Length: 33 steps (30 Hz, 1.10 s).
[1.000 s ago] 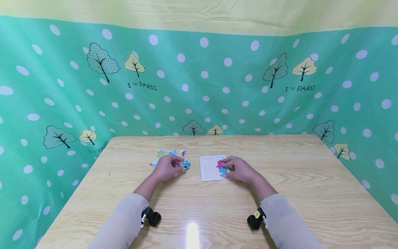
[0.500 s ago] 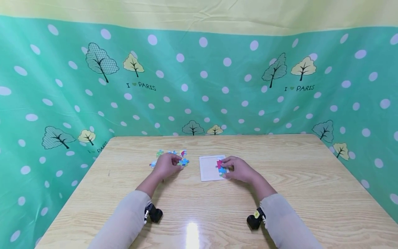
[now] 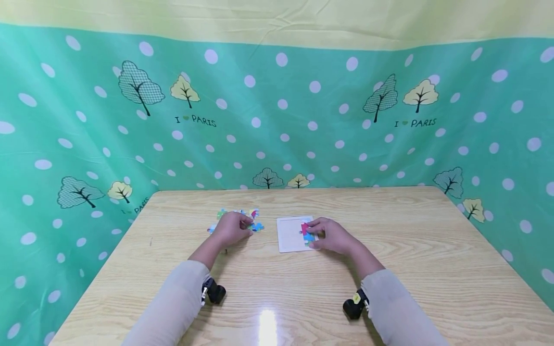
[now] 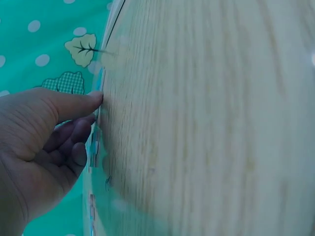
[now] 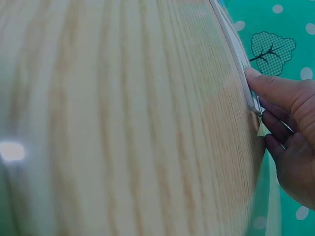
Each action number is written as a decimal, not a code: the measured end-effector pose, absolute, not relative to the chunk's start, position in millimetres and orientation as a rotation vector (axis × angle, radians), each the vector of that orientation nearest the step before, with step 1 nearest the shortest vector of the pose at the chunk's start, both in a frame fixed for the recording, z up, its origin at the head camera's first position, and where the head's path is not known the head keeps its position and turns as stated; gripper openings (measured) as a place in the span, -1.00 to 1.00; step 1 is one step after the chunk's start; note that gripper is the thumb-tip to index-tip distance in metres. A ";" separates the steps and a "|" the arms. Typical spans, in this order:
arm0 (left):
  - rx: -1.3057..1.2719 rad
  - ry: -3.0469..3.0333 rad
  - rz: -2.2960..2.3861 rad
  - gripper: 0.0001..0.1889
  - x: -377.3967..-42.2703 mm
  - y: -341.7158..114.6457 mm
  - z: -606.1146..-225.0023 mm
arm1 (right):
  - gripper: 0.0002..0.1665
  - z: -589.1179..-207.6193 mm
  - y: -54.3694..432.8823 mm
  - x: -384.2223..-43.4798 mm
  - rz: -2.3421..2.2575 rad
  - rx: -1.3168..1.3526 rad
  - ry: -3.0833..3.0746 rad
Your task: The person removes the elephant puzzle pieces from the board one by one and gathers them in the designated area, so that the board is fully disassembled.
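My left hand (image 3: 232, 228) is low over the table at the left, its thumb and fingers pinching the edge of a blue and green jigsaw piece (image 3: 258, 227). In the left wrist view, the thumb (image 4: 93, 100) sits at tabletop level beside the thin pieces. To the right lies a white square puzzle tray (image 3: 287, 238), with joined pink, blue and green pieces (image 3: 305, 231) along its right side. My right hand (image 3: 334, 235) holds that side of the tray, and its fingers partly cover the pieces. The right wrist view shows the thumb against the edge of the tray (image 5: 241, 61).
Around my left hand lie several more jigsaw pieces, among them a green one (image 3: 221, 214), a red and yellow one (image 3: 254, 213) and a pale blue one (image 3: 211, 228). A polka-dot curtain (image 3: 277, 120) hangs behind the wooden table (image 3: 277, 278).
My left hand has lowered the blue and green piece to the tabletop, moving slightly left and away from me. The right hand and the tray have stayed in place.
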<state>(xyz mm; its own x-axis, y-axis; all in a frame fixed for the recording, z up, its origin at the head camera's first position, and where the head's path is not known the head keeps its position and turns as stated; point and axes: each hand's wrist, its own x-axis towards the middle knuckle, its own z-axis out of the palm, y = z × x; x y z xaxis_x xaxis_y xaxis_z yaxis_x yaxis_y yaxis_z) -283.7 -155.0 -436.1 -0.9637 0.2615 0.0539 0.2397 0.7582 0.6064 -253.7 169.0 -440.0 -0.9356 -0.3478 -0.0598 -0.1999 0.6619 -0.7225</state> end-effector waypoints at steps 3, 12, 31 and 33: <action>0.404 2.907 1.029 -0.65 -282.8 -155.1 -436.0 | -0.51 -440.2 168.2 -253.4 -1.135 -0.441 2.681; 0.409 2.812 1.312 -0.63 -278.7 -152.2 -437.3 | -0.52 -439.8 169.5 -254.4 -1.127 -0.434 2.691; 0.584 2.753 1.391 -0.71 -272.2 -121.7 -427.1 | -0.57 -440.7 165.6 -253.1 -1.064 -0.445 2.773; 0.597 2.744 1.397 -0.72 -272.6 -117.2 -426.7 | -0.60 -439.8 165.7 -252.2 -1.056 -0.446 2.785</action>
<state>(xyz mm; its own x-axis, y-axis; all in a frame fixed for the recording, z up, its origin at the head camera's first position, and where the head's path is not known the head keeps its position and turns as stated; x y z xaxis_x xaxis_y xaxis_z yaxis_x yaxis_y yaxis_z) -272.6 -117.2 -426.7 -0.9275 0.3354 0.1651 0.3308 0.5306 0.7804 -252.2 165.7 -439.8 -0.9478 -0.3185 -0.0165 -0.2274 0.7114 -0.6650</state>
